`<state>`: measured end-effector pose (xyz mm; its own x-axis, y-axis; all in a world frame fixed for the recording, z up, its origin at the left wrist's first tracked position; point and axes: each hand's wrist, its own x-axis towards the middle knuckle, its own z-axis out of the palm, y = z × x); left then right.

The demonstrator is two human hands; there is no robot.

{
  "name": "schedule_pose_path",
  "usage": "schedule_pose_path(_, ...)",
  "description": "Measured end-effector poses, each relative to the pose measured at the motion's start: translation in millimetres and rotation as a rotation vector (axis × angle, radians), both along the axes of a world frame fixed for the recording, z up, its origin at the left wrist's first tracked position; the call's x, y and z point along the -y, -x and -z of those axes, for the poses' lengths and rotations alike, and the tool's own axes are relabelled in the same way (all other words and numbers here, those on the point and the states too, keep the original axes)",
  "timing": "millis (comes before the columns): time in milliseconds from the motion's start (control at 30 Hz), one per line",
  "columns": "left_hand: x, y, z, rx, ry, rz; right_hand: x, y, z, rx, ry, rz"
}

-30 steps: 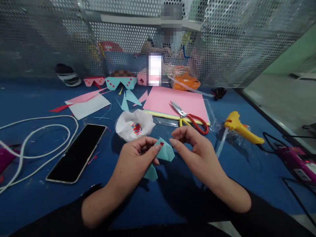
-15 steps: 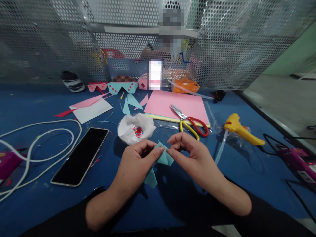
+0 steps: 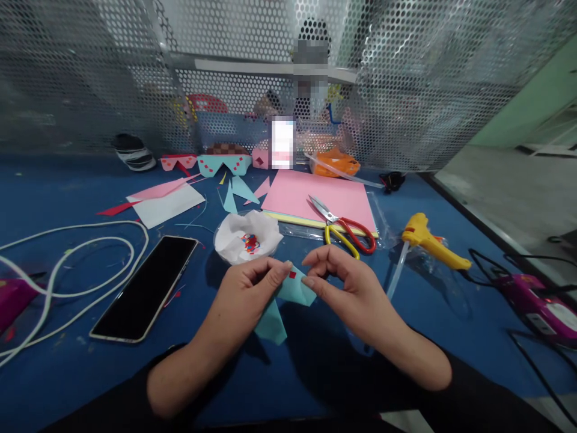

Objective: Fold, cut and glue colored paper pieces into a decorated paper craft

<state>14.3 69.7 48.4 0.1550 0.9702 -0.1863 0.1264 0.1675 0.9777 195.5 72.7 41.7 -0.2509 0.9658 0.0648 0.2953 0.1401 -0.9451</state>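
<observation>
My left hand is closed on a light blue paper cutout, its thumb pressed on the upper part. A small red paper square shows on the cutout just beside that thumb. The cutout's lower flap hangs below my left palm, and its middle is hidden by the hand. At the cutout's right edge, my right hand has its thumb tip against the paper, fingers curled. Just beyond my hands stands a bowl lined with white paper, holding tiny red and blue bits.
Scissors lie on pink paper sheets. To the right are a yellow glue gun and a purple power strip. A phone and white cable lie left. Paper glasses stand near the mesh panel.
My left thumb has slid left off the red square, which now shows fully. The right thumb has shifted to the cutout's edge. The view has moved slightly.
</observation>
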Motion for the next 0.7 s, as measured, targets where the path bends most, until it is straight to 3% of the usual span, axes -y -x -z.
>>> schedule_pose_path(433,1.2,-0.7,0.4,-0.046,-0.022,-0.039,3.1,-0.2,-1.4,0.046,-0.032,-0.048)
schedule_pose_path(567,1.2,1.1,-2.0,0.037,0.084,0.016,0.6,-2.1,-4.0,0.015,-0.052,-0.019)
schedule_pose_path(700,2.0,0.1,-2.4,-0.008,0.113,0.086,-4.7,-8.4,-6.4,0.004,-0.111,0.000)
